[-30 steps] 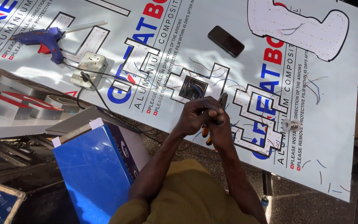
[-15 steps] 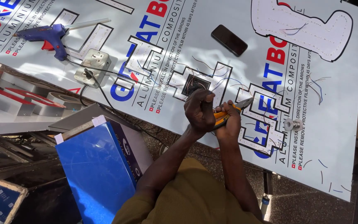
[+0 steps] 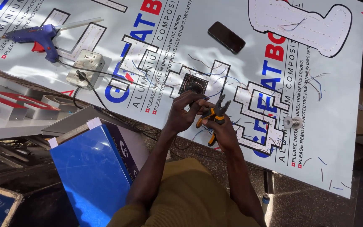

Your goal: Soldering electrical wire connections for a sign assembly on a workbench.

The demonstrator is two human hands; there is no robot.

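— Pliers [image 3: 215,114] where?
— In the right hand [image 3: 222,130], fingers wrapped round the orange handles, above the white panel [image 3: 341,138].
— Left hand [image 3: 183,113]?
— Fingertips pinched narrow just beside the pliers' tips; whether on a wire, I cannot tell.

Mustard-yellow shirt [image 3: 190,197] at lower centre of frame, plain weave, no print or logo visible. Short sleeves, hems ending above the elbows. Forearms bare. Left hand [image 3: 184,112] and right hand [image 3: 222,130] ungloved; no watch, ring or bracelet discernible.
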